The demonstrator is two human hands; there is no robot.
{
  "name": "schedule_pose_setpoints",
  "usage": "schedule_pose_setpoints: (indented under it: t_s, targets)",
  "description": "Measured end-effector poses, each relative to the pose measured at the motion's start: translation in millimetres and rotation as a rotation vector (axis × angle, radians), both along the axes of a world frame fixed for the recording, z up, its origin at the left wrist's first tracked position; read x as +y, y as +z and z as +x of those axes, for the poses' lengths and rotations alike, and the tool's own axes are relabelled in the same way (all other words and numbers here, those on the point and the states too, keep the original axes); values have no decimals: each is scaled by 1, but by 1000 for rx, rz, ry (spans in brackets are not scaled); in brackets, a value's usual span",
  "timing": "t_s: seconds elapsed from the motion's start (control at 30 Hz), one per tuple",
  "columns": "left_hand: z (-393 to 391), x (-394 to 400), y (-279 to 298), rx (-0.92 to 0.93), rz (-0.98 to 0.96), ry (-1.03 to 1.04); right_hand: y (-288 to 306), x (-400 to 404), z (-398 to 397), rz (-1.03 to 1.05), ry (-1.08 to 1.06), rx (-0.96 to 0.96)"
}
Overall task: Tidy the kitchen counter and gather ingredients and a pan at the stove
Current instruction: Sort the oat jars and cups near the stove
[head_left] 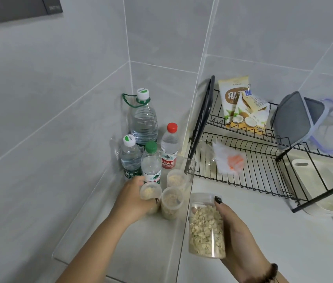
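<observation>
— Status of your hands?
— Your right hand (236,233) grasps the tall oat jar (206,225), upright, above the desk (274,242). Your left hand (135,201) grips a small jar (150,193).
— Open spot?
— At ten o'clock from the tall jar, beside two more jars (171,203); your right hand is nearer.

"椰" on coconut bag (233,99), "夫山" on red-capped bottle (169,148)

walls: large pale grey tiles (79,58) with thin white grout, meeting in a corner | upper left: dark grey cabinet (16,9) edge | surface: pale grey countertop (263,231) | furniture: black wire rack (253,170) against right wall | light: soft, even
</observation>
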State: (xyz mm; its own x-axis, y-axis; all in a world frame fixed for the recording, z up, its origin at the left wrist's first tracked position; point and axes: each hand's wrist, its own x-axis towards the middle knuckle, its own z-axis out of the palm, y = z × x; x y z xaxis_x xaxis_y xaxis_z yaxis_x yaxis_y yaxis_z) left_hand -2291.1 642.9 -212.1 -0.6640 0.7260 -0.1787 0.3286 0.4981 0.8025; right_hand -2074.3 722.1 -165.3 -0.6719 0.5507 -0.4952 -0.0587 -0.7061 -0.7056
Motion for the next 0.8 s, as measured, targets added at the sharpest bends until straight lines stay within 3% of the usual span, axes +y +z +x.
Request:
schedule_pose_setpoints:
  t_s: [0.1, 0.17, 0.33, 0.6, 0.8]
  targets:
    - [10, -15, 27, -239, 132, -7, 7, 0, -16, 278, 12, -40]
    - [13, -28, 44, -295, 199, -63, 12, -2, -29, 431, 21, -59]
    - [21, -51, 64, -212, 195, -133, 16, -10, -59, 613, 94, -8]
    - [29, -60, 49, -79, 243, 59, 11, -26, -87, 684, 208, -39]
    - [-6, -50, 28, 45, 126, 228, 3, -20, -78, 684, 189, -138]
